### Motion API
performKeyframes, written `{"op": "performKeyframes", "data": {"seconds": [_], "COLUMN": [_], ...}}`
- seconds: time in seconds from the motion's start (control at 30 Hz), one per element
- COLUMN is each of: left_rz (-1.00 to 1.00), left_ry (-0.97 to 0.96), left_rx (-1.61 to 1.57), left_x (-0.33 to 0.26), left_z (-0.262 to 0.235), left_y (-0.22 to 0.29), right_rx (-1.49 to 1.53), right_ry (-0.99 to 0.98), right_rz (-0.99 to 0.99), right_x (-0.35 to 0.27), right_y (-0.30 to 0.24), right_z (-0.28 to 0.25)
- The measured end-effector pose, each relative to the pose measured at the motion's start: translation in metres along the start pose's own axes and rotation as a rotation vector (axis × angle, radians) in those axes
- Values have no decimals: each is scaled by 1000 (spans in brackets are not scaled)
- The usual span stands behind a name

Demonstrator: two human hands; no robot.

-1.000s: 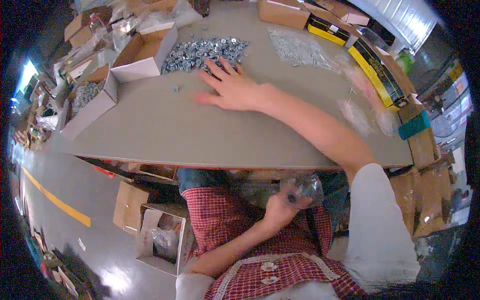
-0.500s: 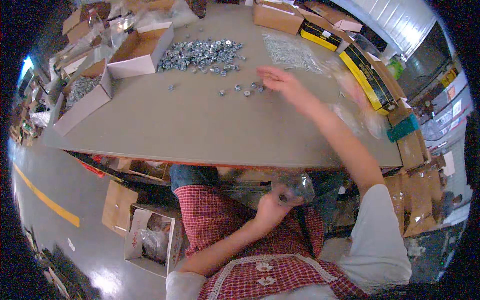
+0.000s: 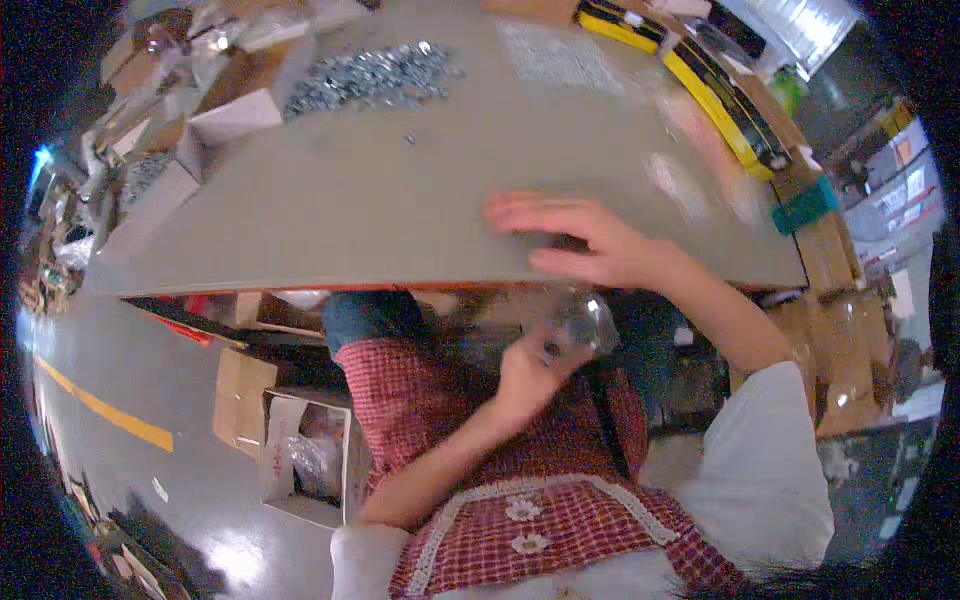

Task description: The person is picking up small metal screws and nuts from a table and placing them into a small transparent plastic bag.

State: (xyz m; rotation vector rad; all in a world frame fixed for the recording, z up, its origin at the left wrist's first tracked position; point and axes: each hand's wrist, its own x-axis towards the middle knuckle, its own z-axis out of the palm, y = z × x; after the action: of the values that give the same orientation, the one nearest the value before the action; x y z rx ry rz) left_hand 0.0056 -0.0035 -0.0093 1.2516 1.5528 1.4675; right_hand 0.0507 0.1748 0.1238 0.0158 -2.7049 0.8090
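Just below the front edge of the table, my left hand is closed on a clear plastic bag, its mouth near the edge. Over the table's front edge lies my right hand, blurred, fingers stretched out to the left and thumb apart. Whatever may be under its palm is hidden. Farther back, a heap of small shiny metal nuts spreads at the left, and a single nut lies in front of it.
White-sided cardboard boxes stand at the left, one with small metal parts. A patch of thin silvery pieces lies at the back right. Black-and-yellow boxes and a teal roll line the right side. An open carton sits on the floor.
My right hand has come back from mid-table to the front edge. The few nuts near it no longer show on the tabletop. My left hand still holds the bag; the whole view has shifted slightly.
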Motion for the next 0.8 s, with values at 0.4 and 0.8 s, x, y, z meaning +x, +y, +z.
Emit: {"op": "performKeyframes", "data": {"seconds": [0.4, 0.8], "left_rz": [-55, 219], "left_ry": [25, 53], "left_rx": [53, 178], "left_x": [24, 16], "left_z": [3, 7], "left_y": [-42, -57], "right_rx": [296, -453], "right_ry": [140, -132], "right_rz": [216, 98], "right_x": [-106, -95], "right_y": [-93, -82], "right_z": [-7, 57]}}
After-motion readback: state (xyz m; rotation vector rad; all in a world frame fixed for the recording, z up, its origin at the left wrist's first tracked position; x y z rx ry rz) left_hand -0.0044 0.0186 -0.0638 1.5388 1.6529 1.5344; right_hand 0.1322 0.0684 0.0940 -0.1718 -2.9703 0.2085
